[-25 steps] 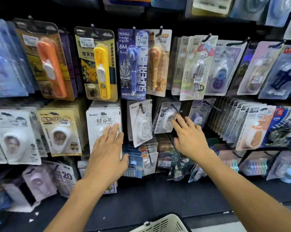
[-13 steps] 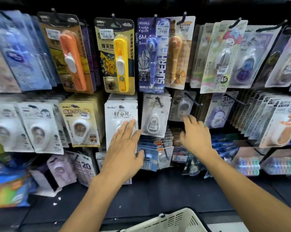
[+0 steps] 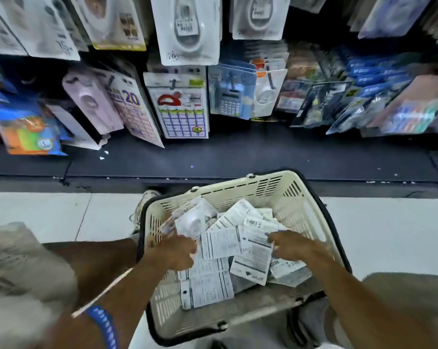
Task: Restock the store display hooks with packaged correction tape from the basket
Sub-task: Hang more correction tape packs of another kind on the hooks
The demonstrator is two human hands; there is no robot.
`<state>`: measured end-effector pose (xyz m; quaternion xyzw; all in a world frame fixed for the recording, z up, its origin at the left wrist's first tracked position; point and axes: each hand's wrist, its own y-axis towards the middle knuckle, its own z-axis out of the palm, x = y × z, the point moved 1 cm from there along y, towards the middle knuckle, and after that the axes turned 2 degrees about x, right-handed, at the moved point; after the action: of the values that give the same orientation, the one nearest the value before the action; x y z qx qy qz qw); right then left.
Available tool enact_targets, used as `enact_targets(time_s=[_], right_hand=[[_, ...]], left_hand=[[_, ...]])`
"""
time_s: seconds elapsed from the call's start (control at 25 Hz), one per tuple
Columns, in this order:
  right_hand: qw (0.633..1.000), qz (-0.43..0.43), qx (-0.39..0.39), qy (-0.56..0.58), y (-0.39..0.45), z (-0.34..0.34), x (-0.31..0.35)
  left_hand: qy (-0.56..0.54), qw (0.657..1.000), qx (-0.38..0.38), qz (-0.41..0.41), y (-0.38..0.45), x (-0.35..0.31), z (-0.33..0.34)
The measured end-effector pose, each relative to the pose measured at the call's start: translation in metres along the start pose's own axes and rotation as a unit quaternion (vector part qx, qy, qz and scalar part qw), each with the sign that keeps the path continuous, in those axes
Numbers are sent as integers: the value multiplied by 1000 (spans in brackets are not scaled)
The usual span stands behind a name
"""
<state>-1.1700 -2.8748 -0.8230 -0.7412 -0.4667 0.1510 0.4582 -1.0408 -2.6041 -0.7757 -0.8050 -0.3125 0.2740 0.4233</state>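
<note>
While the basket (image 3: pixel 240 190) sits on the floor between my knees, both hands dig among the correction tape packs (image 3: pixel 221 244) heaped inside it. My left hand (image 3: pixel 174 251) curls its fingers at the pile's edge, my right hand (image 3: pixel 292 245) pinches one card's corner — lifting stock for the hooks, I judge.

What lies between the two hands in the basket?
In the head view, overlapping white packets lie back-up between the left hand and right hand.
</note>
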Motion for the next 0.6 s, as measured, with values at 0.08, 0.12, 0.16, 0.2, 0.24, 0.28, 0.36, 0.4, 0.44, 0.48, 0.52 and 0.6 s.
enact_targets(time_s=[0.08, 0.12, 0.16, 0.2, 0.24, 0.28, 0.36, 0.4, 0.44, 0.48, 0.52, 0.6], right_hand=[[998, 55, -4, 30, 8, 15, -15], [996, 68, -45, 32, 14, 15, -17], [993, 68, -94, 17, 20, 11, -13], [989, 53, -141, -4, 27, 6, -5], [984, 19, -175, -14, 36, 3, 10], [979, -25, -202, -10, 44, 1, 32], [966, -112, -229, 45, 60, 7, 83], [959, -140, -219, 112, 65, 13, 108], [947, -149, -203, 199, 70, 18, 127], [928, -145, -194, 283, 74, 23, 138], [918, -142, -204, 308, 77, 28, 142], [934, -175, -230, 210, 81, 33, 140]], left_hand=[[4, 996, 93, -9, 17, 2, 42], [-4, 994, 107, -4, 23, -1, 50], [-23, 995, 98, 1, 27, -3, 51], [-50, 996, 73, 2, 30, -5, 48], [-72, 996, 43, 3, 34, -4, 41], [-86, 996, 18, 4, 36, -3, 34], [-94, 996, -1, 0, 38, 3, 26], [-89, 996, 2, 0, 38, 5, 25], [-83, 997, 7, 3, 37, 5, 27], [-75, 997, 14, 5, 36, 4, 30], [-61, 998, 26, 6, 37, 1, 37], [-27, 998, 55, 13, 36, -5, 53]])
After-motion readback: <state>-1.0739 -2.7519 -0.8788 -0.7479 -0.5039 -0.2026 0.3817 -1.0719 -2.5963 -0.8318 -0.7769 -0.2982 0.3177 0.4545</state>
